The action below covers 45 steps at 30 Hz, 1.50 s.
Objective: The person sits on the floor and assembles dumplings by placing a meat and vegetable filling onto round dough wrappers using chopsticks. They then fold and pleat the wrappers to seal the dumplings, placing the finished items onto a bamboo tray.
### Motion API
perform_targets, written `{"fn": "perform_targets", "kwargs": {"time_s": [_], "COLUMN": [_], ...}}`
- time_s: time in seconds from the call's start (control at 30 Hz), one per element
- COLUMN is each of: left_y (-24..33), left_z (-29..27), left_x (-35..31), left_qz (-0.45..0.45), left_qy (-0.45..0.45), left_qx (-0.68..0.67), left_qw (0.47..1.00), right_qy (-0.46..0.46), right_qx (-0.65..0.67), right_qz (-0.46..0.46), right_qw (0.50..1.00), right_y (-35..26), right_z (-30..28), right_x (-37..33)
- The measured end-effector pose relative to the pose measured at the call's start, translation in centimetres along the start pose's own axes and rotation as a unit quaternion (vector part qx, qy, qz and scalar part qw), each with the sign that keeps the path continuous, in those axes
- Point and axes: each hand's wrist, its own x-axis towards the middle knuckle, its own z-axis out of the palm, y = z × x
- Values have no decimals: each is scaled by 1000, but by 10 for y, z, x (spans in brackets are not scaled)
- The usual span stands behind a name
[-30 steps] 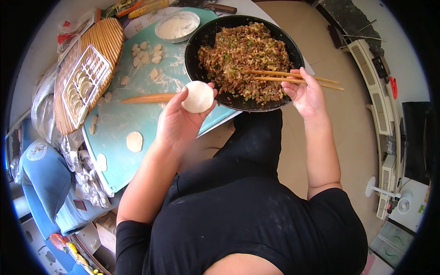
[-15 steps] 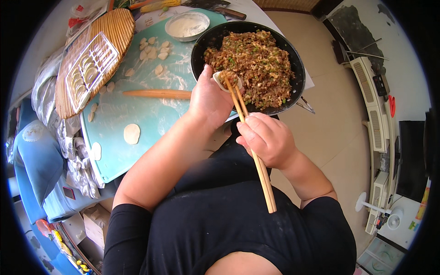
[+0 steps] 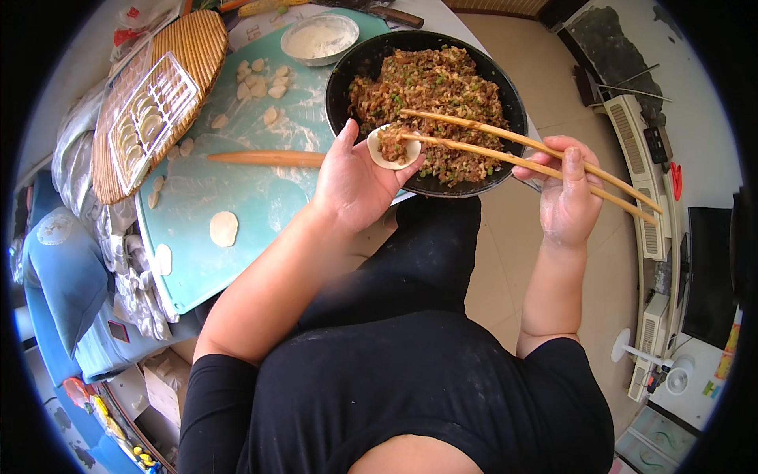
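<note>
A round dumpling wrapper [image 3: 384, 162] rests on the fingers of my left hand [image 3: 345, 178], held at the near rim of the black pan [image 3: 335, 95]. A lump of brown meat filling [image 3: 392, 145] lies on the wrapper. My right hand [image 3: 570, 193], off to the right of the pan, grips a pair of wooden chopsticks [image 3: 505, 150]. They point left, slightly spread; one tip reaches the filling on the wrapper, and the other is above the pan. Chopped filling [image 3: 442, 87] with green bits heaps in the pan.
A teal mat [image 3: 268, 197] holds a rolling pin [image 3: 264, 159], a flat wrapper [image 3: 223, 229], several small dough pieces [image 3: 257, 83] and a bowl of flour [image 3: 320, 39]. On the far left, a woven tray [image 3: 197, 47] carries a clear plastic tray [image 3: 154, 114] of dumplings. A cleaver handle [image 3: 399, 16] lies behind the pan.
My right hand has swung out to the right, turning the chopsticks from steep to nearly level and parting their tips. My left hand has tilted the wrapper, so more of it shows.
</note>
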Motion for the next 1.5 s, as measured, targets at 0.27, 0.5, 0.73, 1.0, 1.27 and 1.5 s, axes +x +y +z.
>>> {"fn": "perform_targets", "kwargs": {"time_s": [0.27, 0.5, 0.73, 1.0, 1.27, 1.5], "left_y": [1, 2, 4, 6, 9, 3], "left_z": [1, 0, -5, -5, -12, -5], "left_x": [-16, -15, -14, -14, -20, -22], "left_qz": [-65, -42, -35, -7, 8, 7], "left_qy": [-62, -30, -36, 2, 6, 0], "left_qx": [-16, -5, -3, 11, 12, 28], "left_qw": [996, 999, 999, 1000, 1000, 1000], "right_qy": [-32, 34, 115, 112, 53, -88], "right_qx": [65, 105, 159, 219, -94, -208], "right_qz": [59, 109, 164, 107, -5, -252], "right_qw": [996, 988, 967, 963, 994, 941], "right_y": [29, 41, 38, 30, 24, 16], "right_z": [-19, -8, -11, -27, -12, 17], "right_x": [-7, -5, 6, 17, -8, -34]}}
